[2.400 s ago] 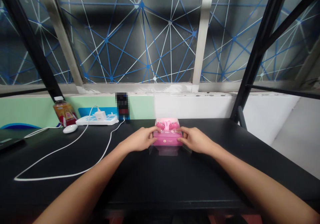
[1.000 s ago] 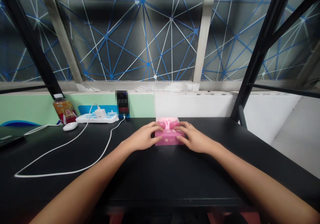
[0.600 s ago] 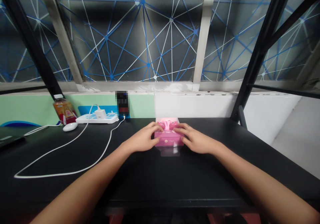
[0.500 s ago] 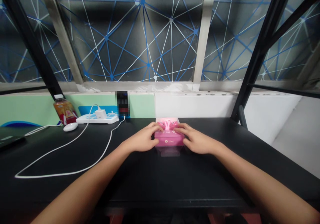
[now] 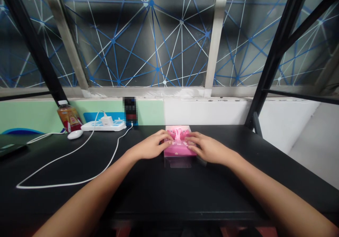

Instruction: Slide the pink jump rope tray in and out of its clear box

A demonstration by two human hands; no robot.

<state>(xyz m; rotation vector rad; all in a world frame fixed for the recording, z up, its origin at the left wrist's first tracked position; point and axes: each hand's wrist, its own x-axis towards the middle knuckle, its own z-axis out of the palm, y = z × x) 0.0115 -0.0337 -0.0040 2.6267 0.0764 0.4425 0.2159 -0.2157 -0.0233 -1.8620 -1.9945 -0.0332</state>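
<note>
Left hand [image 5: 151, 146] and right hand [image 5: 208, 149] gripped the pink box [image 5: 180, 149] from opposite sides, with the fingers curved closed over its top edges. The box stood near the far edge of the surface [image 5: 185, 194], midway between the two forearms. Its glossy top showed moulded pink shapes, and its front face was smooth and flat. A sheet of clear plastic film [image 5: 177, 163] lay flat on the surface, against the near side of the box.

The surface was matte black and rectangular, and it met a painted wall with a green section [image 5: 31, 115] and a white section [image 5: 201, 111]. Black metal frame bars [image 5: 278, 53] rose above the surface on the right. Behind them, a window [image 5: 148, 35] showed a net pattern of straight blue and white lines, divided by pale vertical mullions.

To the left stood a white power strip [image 5: 103, 125] carrying a white charger [image 5: 106, 120]. A thin white cable [image 5: 60, 185] ran from it in a long loop across the surface. A white mouse [image 5: 75, 134] lay beside the strip, and a plastic bottle [image 5: 69, 117] with amber contents stood by the wall. A dark laptop [image 5: 10, 147] sat at the far left edge.
</note>
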